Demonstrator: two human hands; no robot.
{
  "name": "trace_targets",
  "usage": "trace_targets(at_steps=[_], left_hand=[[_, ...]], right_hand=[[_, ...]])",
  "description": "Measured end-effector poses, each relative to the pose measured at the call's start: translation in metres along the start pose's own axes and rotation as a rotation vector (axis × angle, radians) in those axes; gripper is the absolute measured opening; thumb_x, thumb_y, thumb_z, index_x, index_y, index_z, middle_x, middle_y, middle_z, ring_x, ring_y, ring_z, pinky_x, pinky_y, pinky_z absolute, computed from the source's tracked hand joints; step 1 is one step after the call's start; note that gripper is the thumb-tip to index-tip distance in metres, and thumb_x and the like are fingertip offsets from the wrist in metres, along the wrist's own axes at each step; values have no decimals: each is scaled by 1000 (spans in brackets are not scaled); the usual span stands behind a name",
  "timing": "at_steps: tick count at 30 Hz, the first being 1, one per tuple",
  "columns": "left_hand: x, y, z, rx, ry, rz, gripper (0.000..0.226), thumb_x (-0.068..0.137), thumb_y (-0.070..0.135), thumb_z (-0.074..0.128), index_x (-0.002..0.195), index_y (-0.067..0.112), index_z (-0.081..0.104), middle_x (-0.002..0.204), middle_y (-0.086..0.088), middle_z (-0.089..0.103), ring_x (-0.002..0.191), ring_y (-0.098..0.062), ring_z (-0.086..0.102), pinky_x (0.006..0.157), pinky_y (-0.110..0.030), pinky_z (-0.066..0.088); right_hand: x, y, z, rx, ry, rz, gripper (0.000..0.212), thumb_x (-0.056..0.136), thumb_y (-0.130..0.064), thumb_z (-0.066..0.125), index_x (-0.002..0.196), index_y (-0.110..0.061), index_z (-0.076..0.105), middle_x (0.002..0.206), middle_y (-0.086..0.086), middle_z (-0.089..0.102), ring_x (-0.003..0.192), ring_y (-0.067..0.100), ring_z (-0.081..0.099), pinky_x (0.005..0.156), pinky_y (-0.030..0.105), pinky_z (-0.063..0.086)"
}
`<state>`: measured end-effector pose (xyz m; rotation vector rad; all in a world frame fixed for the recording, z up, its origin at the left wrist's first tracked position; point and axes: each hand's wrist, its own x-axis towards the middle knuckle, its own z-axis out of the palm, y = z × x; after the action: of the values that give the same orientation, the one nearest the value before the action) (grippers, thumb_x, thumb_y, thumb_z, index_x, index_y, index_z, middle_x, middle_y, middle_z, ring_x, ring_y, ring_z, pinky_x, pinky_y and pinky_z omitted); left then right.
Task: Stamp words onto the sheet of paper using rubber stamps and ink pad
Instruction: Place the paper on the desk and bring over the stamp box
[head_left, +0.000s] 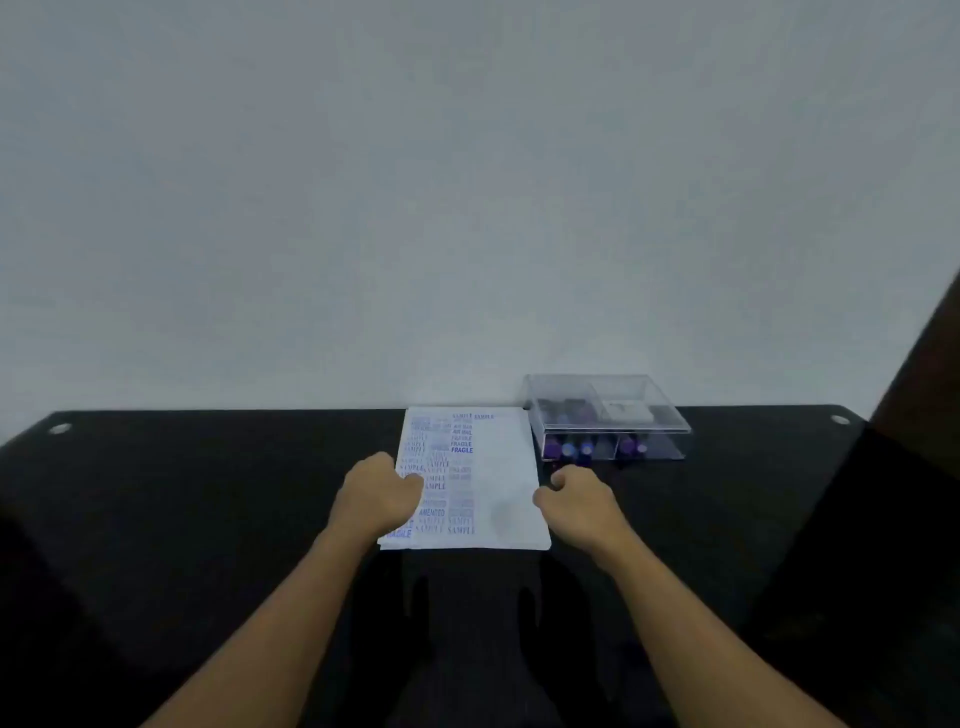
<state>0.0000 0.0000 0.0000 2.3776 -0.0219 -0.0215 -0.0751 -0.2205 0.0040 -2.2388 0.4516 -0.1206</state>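
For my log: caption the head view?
Left hand on stamped sheet, right hand beside it; stamps sit in the clear box.

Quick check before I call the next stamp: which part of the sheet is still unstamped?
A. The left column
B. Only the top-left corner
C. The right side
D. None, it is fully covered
C: the right side of the sheet is bare white from top to bottom, while the blue words fill its left and middle columns.
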Motion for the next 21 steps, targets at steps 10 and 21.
trace_targets(at_steps=[10, 21], left_hand=[[35, -21, 26, -48, -51, -248, 22, 88, 24, 55, 71, 10, 51, 80, -6, 60, 73, -23, 56, 63, -29, 42], [54, -21, 31, -298, -8, -443, 6, 86, 8, 59, 87, 2, 61, 89, -12, 67, 81, -28, 69, 78, -46, 61]], right_hand=[[37, 10, 30, -21, 16, 207, 22, 89, -18, 53, 71, -12, 41, 78, 4, 52, 62, 16, 46, 52, 27, 36], [59, 3, 49, 37, 70, 345, 15, 87, -16, 55, 97, -6, 59, 110, 15, 66, 103, 35, 63, 91, 42, 53]])
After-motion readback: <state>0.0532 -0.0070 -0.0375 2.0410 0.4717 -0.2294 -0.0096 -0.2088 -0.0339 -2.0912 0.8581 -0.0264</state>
